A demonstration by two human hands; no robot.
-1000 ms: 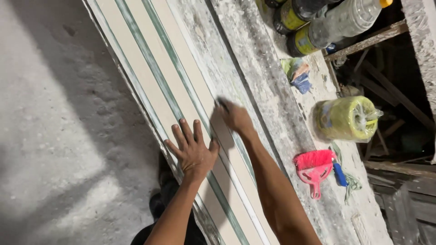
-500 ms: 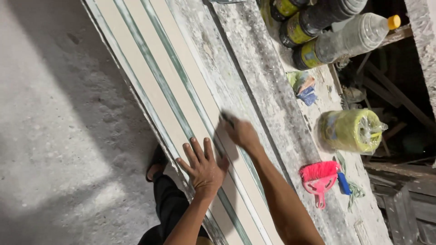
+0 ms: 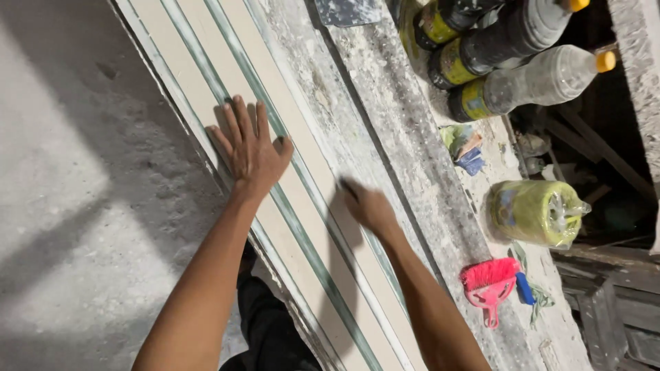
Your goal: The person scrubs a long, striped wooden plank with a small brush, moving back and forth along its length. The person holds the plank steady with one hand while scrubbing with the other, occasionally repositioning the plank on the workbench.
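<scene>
In that last second I slid my left hand (image 3: 249, 148) further up the long pale strips (image 3: 289, 172) lying on the dusty bench (image 3: 412, 158), fingers spread flat, while my right hand (image 3: 368, 206) trailed behind, blurred, grip unclear, so the pass was moving along.

Strips (image 3: 289, 178): pale cream, edged with long green-grey stripes.
Workbench (image 3: 405, 158): grey, mottled with white dust and splashes.
Floor (image 3: 75, 178): light grey, speckled, crossed by bands of shadow.
Brush (image 3: 489, 283): bright pink bristles and handle — a blue piece beside it.
Roll (image 3: 533, 211): yellow-green, under clear wrap.
Bottles (image 3: 529, 82): cloudy grey, yellow labels, orange caps.
Small packet (image 3: 466, 148): green, orange and blue — perhaps crumpled wrappers.
</scene>
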